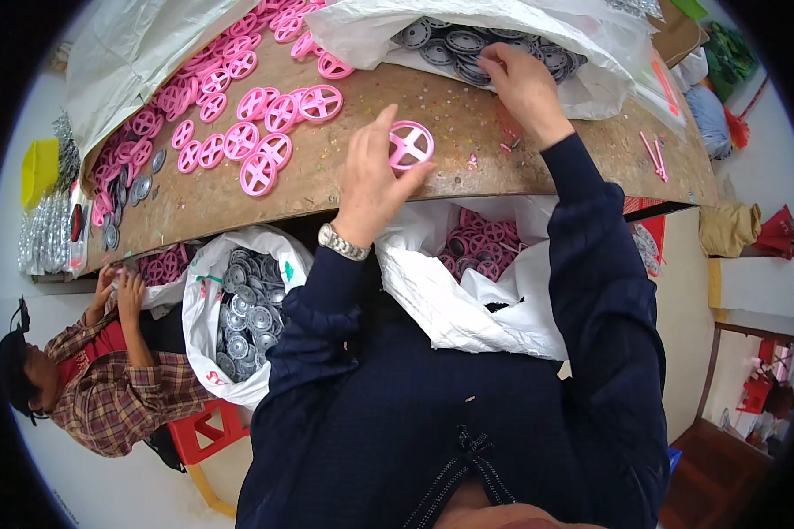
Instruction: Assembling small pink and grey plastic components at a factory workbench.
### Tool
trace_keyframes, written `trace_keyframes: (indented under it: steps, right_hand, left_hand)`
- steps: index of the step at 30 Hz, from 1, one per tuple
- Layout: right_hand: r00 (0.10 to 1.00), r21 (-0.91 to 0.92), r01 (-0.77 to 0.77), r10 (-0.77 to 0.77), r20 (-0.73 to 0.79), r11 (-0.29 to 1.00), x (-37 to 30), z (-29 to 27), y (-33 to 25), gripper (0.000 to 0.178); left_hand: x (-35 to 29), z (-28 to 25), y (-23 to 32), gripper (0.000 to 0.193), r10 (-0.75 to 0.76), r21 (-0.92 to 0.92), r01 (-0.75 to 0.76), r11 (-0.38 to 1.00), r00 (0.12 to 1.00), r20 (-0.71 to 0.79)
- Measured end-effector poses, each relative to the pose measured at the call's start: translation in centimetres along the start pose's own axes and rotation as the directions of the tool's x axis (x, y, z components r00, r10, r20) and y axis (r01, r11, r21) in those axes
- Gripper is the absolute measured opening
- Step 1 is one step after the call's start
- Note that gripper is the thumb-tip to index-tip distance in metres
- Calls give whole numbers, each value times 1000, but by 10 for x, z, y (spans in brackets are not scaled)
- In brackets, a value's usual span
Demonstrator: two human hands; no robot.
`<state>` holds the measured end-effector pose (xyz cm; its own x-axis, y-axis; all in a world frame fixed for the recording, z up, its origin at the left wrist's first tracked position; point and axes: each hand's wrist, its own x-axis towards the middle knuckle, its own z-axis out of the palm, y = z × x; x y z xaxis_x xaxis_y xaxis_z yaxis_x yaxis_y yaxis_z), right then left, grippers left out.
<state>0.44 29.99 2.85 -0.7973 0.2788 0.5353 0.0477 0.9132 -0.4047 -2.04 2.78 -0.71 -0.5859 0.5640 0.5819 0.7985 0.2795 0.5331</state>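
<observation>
A pink four-spoked toy wheel ring (411,145) stands on its edge just above the table's near side. My left hand (370,172) pinches its rim between thumb and fingers. At the mouth of a white sack on the table, my right hand (525,88) reaches among grey wheel discs (465,41). Its fingertips are bent together at the edge of one grey wheel disc; the grip is partly hidden by the hand. More pink wheel rings (280,113) lie loose on the tabletop, left of my left hand.
White sacks hang at the table's front edge, one with grey discs (249,309), another with pink pieces (485,242). Pink sticks (653,157) lie at the right. At left, a co-worker in a plaid shirt (123,388) handles something beside a red stool (207,432).
</observation>
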Motion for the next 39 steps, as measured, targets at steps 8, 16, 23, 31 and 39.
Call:
trace_keyframes:
  steps: [8, 16, 23, 31, 39]
  right_hand:
    - [994, -400, -58, 90, 62, 915, 51, 37, 14, 55]
    - [966, -439, -106, 197, 167, 892, 65, 47, 13, 64]
    - [965, -355, -124, 196, 175, 927, 67, 47, 20, 59]
    - [995, 163, -94, 85, 60, 982, 63, 33, 50, 37]
    - [806, 543, -570, 290, 516, 617, -9, -28, -36, 27]
  left_hand:
    - [-9, 5, 1, 91, 7, -14, -7, 1000, 1000, -10]
    - [-10, 7, 2, 90, 20, 24, -19, 1000, 998, -53]
    - [-12, 7, 1, 92, 13, 10, -12, 1000, 998, -54]
    - [-8, 8, 3, 96, -32, -77, 30, 997, 999, -23]
    - [-12, 4, -1, 103, -67, -133, 58, 989, 996, -58]
